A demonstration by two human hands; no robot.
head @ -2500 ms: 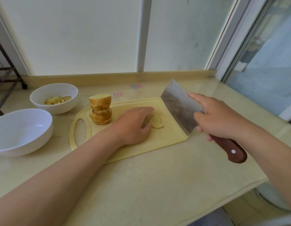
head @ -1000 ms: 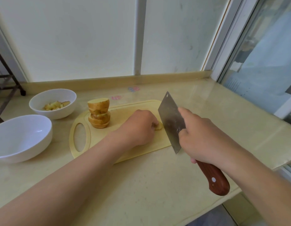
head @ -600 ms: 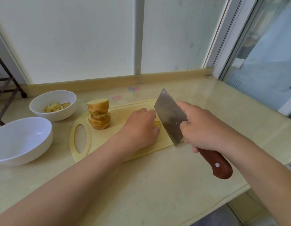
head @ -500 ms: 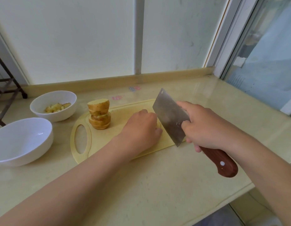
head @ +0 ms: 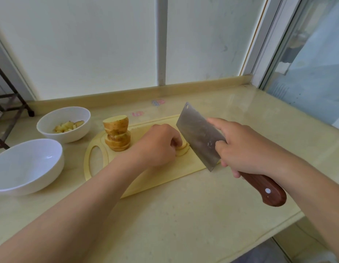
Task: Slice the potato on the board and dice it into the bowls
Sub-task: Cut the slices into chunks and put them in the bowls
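A pale yellow cutting board [head: 149,179] lies on the counter. On its left part stands a stack of thick potato slices [head: 117,135]. My left hand [head: 159,145] presses down on a flat potato slice [head: 182,149] near the board's middle, covering most of it. My right hand [head: 240,149] grips a cleaver [head: 199,135] by its brown wooden handle, the forefinger along the blade. The blade stands just right of the slice, its edge down toward the board. The far white bowl [head: 64,123] holds diced potato. The near white bowl [head: 26,166] shows nothing inside.
Both bowls sit left of the board on the beige counter [head: 183,215]. A raised ledge [head: 145,92] and wall panels close the back. A window [head: 312,59] is on the right. The counter's front edge runs diagonally at the lower right. A dark metal rack [head: 5,103] stands far left.
The cleaver came in from the right toward my left hand and chopped at the slice, dropping and lifting beside my fingers. My left hand stayed on the slice. The stack and bowls did not move.
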